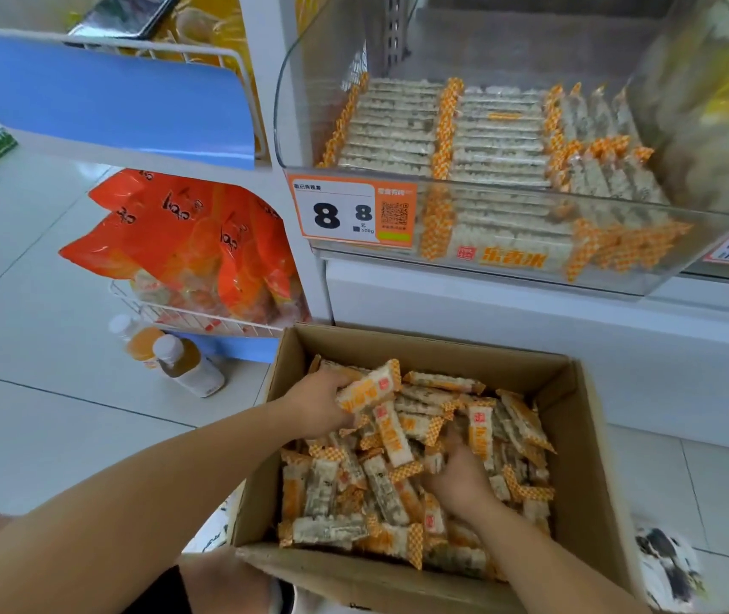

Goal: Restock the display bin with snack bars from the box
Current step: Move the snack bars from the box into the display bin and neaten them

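An open cardboard box (584, 440) on the floor holds several loose snack bars (345, 489) in orange-and-white wrappers. My left hand (316, 403) grips a few bars (369, 387) at the box's upper left. My right hand (460, 478) is dug into the pile in the middle, its fingers buried among the bars, so what it holds is hidden. Above, the clear display bin (504, 268) on the shelf carries neat rows of the same bars (424, 135).
An orange price tag (349, 212) hangs on the bin's front left. A wire rack with orange snack bags (185, 245) stands to the left, with two drink bottles (176, 361) on the floor beneath it. White tile floor surrounds the box.
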